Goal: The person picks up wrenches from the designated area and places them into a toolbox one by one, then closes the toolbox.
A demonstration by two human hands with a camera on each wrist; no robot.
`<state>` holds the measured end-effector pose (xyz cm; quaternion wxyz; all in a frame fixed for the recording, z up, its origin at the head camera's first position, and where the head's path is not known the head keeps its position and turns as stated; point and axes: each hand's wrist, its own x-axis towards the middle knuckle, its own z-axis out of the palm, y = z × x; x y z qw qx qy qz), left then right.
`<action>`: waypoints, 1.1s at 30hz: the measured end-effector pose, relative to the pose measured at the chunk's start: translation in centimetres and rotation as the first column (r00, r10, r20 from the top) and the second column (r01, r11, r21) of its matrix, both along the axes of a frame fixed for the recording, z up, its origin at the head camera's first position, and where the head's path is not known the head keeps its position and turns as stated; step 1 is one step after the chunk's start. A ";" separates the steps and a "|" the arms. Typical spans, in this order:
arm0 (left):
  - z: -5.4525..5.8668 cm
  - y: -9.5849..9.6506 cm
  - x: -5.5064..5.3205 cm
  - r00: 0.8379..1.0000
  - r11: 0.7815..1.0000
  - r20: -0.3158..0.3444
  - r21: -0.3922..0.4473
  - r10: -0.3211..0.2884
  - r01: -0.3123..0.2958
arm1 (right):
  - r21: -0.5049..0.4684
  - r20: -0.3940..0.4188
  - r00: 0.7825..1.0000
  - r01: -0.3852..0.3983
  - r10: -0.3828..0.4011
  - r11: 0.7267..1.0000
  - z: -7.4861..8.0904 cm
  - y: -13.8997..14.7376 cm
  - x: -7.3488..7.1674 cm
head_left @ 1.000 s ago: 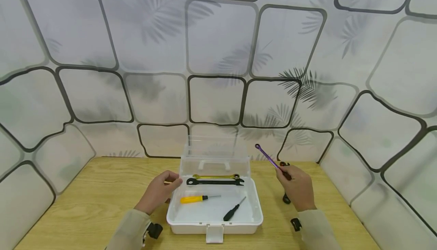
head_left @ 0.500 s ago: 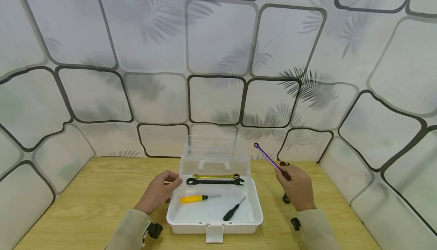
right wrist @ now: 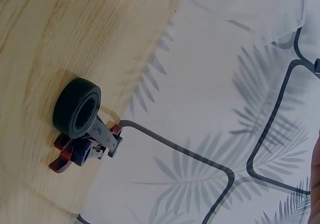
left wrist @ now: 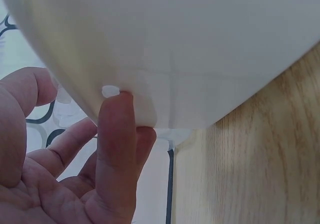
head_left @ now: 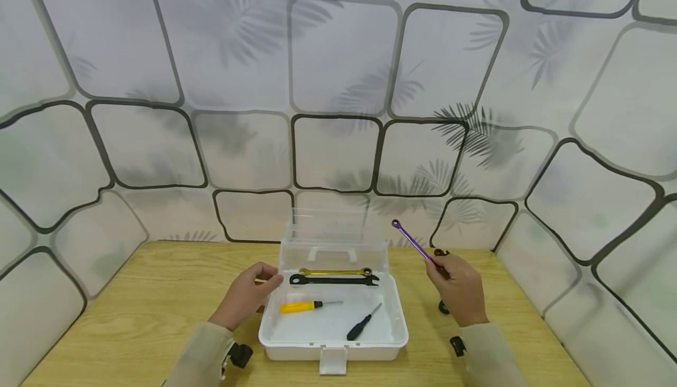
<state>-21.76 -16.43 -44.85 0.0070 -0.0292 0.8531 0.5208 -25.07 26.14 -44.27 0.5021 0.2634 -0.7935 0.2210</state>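
Observation:
In the head view, a white toolbox (head_left: 293, 352) with its clear lid raised stands at the middle front. My left hand (head_left: 247, 294) holds its left side: the thumb is at the rim and fingers touch the outer wall (left wrist: 200, 44) in the left wrist view. My right hand (head_left: 459, 288) grips a purple ratchet wrench (head_left: 411, 240), its ring end pointing up and left, in the air right of the box. Inside the box lie a gold wrench (head_left: 333, 272), a black wrench (head_left: 333, 281), a yellow-handled screwdriver (head_left: 298, 307) and a black screwdriver (head_left: 359, 327).
On the table right of the box, partly hidden behind my right hand, lies a black ratchet wrench (right wrist: 75, 109) with red and purple metal pieces (right wrist: 67, 156) against it. The wooden table (head_left: 158, 305) ends at a patterned curtain wall (head_left: 338, 81).

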 end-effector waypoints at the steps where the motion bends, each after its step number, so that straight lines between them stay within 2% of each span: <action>1: 0.0 0.0 0.0 1.000 1.000 -0.001 0.004 0.000 0.000 | -0.001 -0.002 1.000 -0.006 0.006 1.000 0.0 0.0 0.0; 12: 0.0 0.0 0.1 1.000 1.000 -0.002 0.017 -0.003 0.003 | 0.012 -0.005 0.998 -0.062 0.062 0.998 -0.1 -0.3 0.0; 33: 0.2 -0.1 0.2 1.000 1.000 0.000 0.005 0.001 -0.001 | 0.027 0.029 0.993 -0.113 0.112 0.993 -0.2 -0.8 0.1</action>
